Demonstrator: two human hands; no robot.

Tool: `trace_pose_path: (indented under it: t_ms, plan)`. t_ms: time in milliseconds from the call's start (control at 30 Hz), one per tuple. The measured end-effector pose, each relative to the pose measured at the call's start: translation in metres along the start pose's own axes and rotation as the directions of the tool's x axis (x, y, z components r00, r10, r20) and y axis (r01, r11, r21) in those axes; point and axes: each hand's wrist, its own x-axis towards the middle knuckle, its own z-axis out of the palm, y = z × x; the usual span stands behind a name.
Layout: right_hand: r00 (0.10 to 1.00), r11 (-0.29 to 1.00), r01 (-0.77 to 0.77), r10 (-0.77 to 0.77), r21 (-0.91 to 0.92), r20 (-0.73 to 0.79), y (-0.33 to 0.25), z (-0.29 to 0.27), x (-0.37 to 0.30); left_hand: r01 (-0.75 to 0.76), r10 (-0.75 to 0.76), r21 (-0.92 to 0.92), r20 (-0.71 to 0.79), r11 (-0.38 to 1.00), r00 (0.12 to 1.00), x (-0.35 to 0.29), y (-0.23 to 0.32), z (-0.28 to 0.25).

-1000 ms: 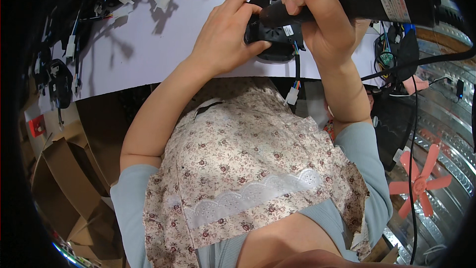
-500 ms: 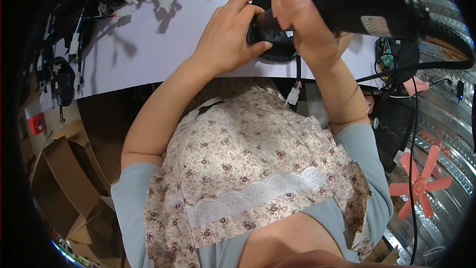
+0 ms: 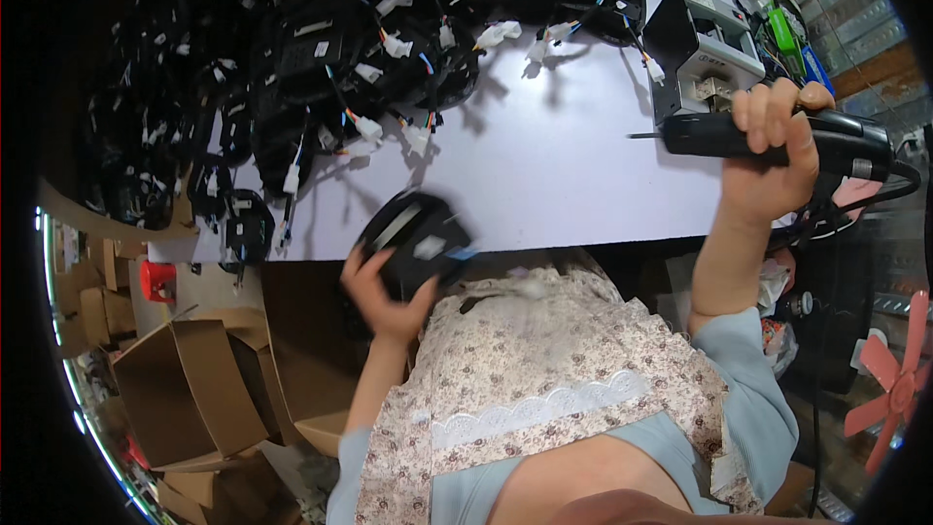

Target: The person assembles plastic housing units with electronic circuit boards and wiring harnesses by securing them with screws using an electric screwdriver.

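My left hand [image 3: 391, 299] grips a black plastic housing [image 3: 420, 233] with a cable and white plug, at the table's front edge; it is blurred by motion. Raised over the right side of the table, my right hand [image 3: 777, 151] is wrapped round a black electric screwdriver [image 3: 705, 135]. Its thin bit points left, apart from the housing. A black cord runs from the tool's rear end at the right.
Black housings [image 3: 321, 49] with white plugs are heaped across the table's [image 3: 573, 175] left and back. A screw feeder box [image 3: 714, 49] stands at the back right. Open cardboard boxes [image 3: 185, 389] lie on the floor at left; a pink fan [image 3: 889, 384] is at lower right.
The screwdriver has come off the housing and moved right with my right hand. My left hand has carried the housing left and toward me. The view has shifted, showing more of the table.
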Motion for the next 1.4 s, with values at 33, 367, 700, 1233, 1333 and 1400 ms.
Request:
trace_pose_path:
  t_ms: [33,367,700,1233,1333,1400]
  plan:
    - [0.997,0.999,0.002,-0.005,-0.043,-0.082,-0.006,-0.016,0.000,0.095,-0.090,0.101,-0.050,0.990,0.995,-0.029,-0.018,-0.024]
    - [0.944,0.996,-0.082,0.068,-0.031,-0.322,0.017,-0.069,-0.023,0.970,-0.932,0.131,-0.277,0.205,0.234,-0.147,-0.136,-0.045]
    - [0.937,0.996,-0.033,0.001,-0.085,-0.350,0.006,-0.073,-0.009,0.158,-0.165,-0.080,-0.083,0.984,0.983,0.240,-0.054,-0.090]
    - [0.908,0.966,0.074,-0.168,-0.248,-0.383,-0.040,-0.086,-0.007,0.252,-0.225,-0.012,0.407,0.968,0.885,0.350,-0.048,-0.029]
    - [0.879,0.943,0.188,-0.287,-0.275,-0.381,-0.038,-0.092,0.005,0.185,-0.151,-0.068,0.341,0.980,0.928,0.348,-0.059,-0.031]
    - [0.873,0.936,0.262,-0.334,-0.234,-0.355,-0.027,-0.104,0.017,0.193,-0.164,-0.087,0.266,0.977,0.950,0.338,-0.058,-0.061]
